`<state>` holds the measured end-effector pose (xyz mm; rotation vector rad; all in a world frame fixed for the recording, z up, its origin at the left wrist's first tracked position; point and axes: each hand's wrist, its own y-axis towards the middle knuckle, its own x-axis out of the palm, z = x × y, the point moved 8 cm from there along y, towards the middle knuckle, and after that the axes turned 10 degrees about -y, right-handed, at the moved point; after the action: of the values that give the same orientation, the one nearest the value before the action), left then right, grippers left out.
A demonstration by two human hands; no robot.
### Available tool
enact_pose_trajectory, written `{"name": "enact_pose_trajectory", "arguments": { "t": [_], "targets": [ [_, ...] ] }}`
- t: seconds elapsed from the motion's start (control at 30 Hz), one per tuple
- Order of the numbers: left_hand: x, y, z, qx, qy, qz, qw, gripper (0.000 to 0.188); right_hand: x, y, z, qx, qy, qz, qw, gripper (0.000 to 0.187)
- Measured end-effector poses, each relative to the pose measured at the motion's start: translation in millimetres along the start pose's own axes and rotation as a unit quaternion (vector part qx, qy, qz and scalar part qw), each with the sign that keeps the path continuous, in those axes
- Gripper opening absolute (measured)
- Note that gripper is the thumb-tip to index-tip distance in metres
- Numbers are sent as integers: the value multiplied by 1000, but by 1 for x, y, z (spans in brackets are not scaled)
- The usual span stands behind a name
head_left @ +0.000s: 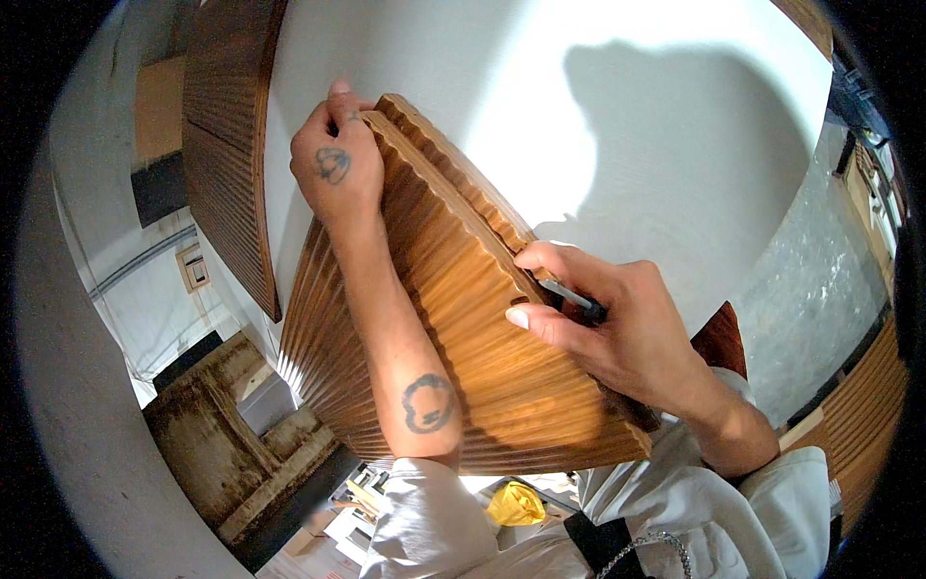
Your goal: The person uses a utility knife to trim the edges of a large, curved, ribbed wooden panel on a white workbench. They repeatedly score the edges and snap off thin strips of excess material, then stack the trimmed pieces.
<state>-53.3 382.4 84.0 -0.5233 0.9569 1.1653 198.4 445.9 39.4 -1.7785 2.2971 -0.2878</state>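
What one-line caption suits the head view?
Left hand at the far end of a wavy-edged wooden panel, right hand holding a slim metal-tipped tool at its edge.

Left arm point(391, 318) outstretched, the left hand point(338, 164) curls; the right hand point(627, 323) pinches.

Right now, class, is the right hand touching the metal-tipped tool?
Touching: the head view shows the right hand holding the tool by its dark handle, the metal tip showing between thumb and forefinger.

Through this distant feed, I can read no words, numbers, labels or signs on anything.
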Motion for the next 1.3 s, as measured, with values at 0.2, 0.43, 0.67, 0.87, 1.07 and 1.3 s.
{"name": "enact_pose_trajectory", "arguments": {
  "t": [0.2,0.43,0.67,0.87,1.07,1.3],
  "targets": [
    [0,-2,4,3,8,3,1000,45,1,-3,5,2,9,18,1000,33],
    [2,-1,3,2,-9,-7,1000,45,1,0,1,6,3,-11,1000,32],
    [-2,0,1,17,-1,2,1000,44,2,-5,2,-5,-2,37,999,33],
    [-1,-1,5,19,1,2,1000,44,-1,-1,0,-10,39,33,999,29],
    [-2,0,4,29,-2,4,1000,45,1,-7,8,30,26,14,999,28],
    [-6,1,-2,-2,-4,5,1000,45,0,-4,1,3,41,38,998,29]
  ]
}}
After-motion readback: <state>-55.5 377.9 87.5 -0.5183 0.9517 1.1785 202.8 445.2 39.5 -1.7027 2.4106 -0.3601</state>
